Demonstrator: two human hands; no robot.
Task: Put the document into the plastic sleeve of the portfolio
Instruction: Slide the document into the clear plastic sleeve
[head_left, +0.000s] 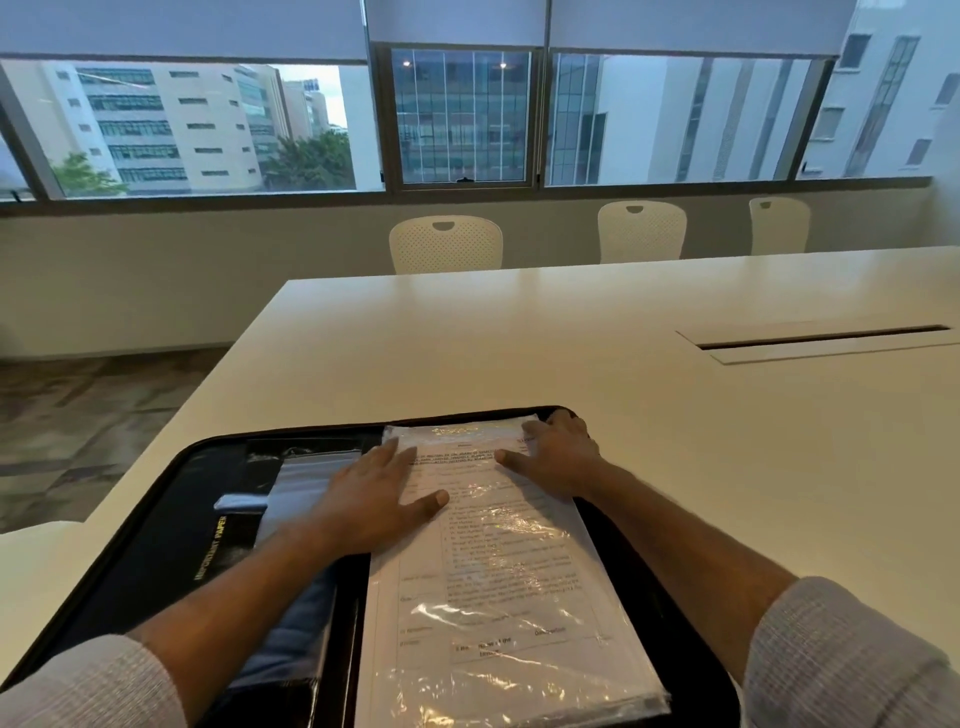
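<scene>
A black zip portfolio (156, 561) lies open on the white table, at the near edge. On its right half sits a stack of clear plastic sleeves (519, 670), and the printed document (498, 571) shows under the glossy top sleeve. My left hand (374, 493) lies flat with straight fingers on the sleeve's upper left part. My right hand (558, 457) presses flat on the sleeve's upper right corner, near the portfolio's far edge. The left half holds dark pockets with gold lettering and a pale sleeve.
The white table (571, 353) stretches far ahead and to the right, with a cable slot (821, 338) at the right. Three white chairs (445, 244) stand along the far side under the windows. Floor lies beyond the table's left edge.
</scene>
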